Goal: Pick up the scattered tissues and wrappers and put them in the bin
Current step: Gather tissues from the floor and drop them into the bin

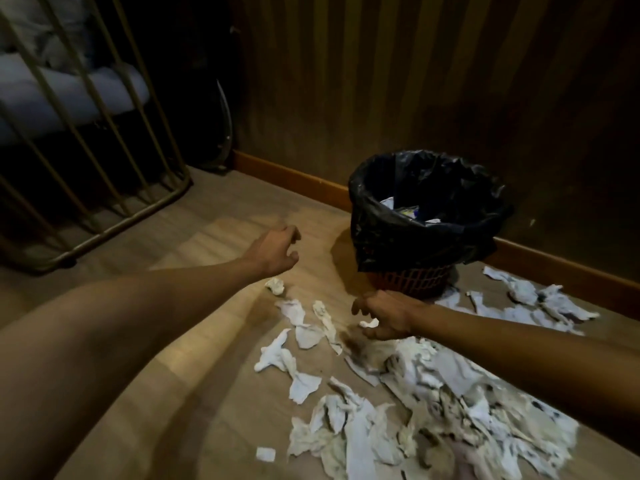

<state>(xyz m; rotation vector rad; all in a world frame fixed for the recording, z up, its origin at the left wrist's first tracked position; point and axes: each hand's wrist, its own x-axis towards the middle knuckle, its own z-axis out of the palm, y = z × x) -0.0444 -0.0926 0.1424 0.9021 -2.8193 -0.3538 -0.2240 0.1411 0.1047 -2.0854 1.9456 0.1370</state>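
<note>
Many white tissues point(433, 403) lie scattered over the wooden floor, thickest at the lower right. A red mesh bin point(412, 275) lined with a black bag point(426, 209) stands by the wall and holds some paper. My left hand point(275, 252) hovers left of the bin with fingers loosely curled and nothing in it, just above a small crumpled tissue point(275, 285). My right hand point(384, 317) reaches low in front of the bin, fingers closing on a small white tissue piece point(369, 323).
More tissues point(530, 299) lie right of the bin along the skirting board point(294, 178). A metal-barred frame point(104, 188) holding pale bedding stands at the left. A dark panelled wall point(450, 81) runs behind the bin.
</note>
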